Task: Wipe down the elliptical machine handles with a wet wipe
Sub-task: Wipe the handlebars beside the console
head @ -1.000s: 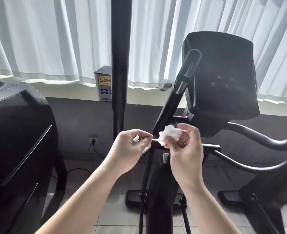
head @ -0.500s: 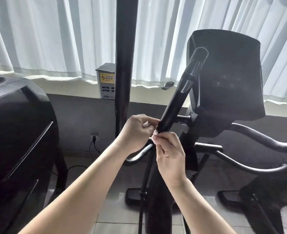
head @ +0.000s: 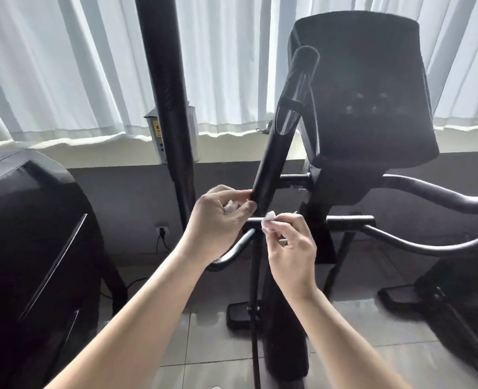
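Left grip [head: 221,220] and right grip [head: 292,248] pinch the wet wipe [head: 270,216]; it sits at the handle [head: 277,153] base.

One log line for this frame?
left hand: pinches wipe | right hand: pinches wipe | wipe: at lower end of handle | wrapped round handle: cannot tell

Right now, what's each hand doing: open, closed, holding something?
Left hand: closed, pinching a bit of the wet wipe.
Right hand: closed, pinching the wet wipe too.

White curtains [head: 63,66] hang above a grey wall [head: 136,197].
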A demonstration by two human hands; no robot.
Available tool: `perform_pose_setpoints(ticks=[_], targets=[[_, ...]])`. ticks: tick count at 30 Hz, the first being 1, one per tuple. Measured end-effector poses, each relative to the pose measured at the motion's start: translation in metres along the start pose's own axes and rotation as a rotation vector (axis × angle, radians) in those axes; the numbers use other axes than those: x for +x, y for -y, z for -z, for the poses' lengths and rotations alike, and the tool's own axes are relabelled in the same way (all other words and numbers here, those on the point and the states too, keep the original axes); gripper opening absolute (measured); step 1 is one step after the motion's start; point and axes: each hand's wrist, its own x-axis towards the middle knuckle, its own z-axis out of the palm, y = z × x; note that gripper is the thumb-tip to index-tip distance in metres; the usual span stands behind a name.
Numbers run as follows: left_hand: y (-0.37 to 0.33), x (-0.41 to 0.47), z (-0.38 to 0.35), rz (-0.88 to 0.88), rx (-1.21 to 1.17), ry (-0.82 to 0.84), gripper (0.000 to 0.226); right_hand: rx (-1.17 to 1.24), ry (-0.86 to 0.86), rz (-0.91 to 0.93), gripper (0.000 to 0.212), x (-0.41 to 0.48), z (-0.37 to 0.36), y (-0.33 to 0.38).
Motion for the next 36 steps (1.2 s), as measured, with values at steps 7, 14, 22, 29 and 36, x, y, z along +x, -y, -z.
perform_pose_setpoints(ticks=[7,14,22,29,36], targets=[[0.002,-0.006,-0.013,0.0,0.03,-0.083,0.019,0.388,-0.181,-0.117,0.02,0.008,-0.01,0.005],[-0.003,-0.001,-0.015,-0.073,0.205,-0.103,0.016,0.401,-0.198,-0.274,0.021,0.007,-0.035,-0.023],[-0.012,0.012,-0.002,-0.034,0.272,0.02,0.018,0.465,-0.319,-0.277,0.02,0.017,-0.034,-0.026],[-0.013,0.017,0.004,-0.047,0.306,0.07,0.028,0.596,-0.284,-0.42,0.02,0.009,-0.046,-0.026],[-0.016,0.018,0.005,-0.066,0.377,0.079,0.023,0.782,-0.331,-0.36,0.023,-0.013,-0.038,0.025]])
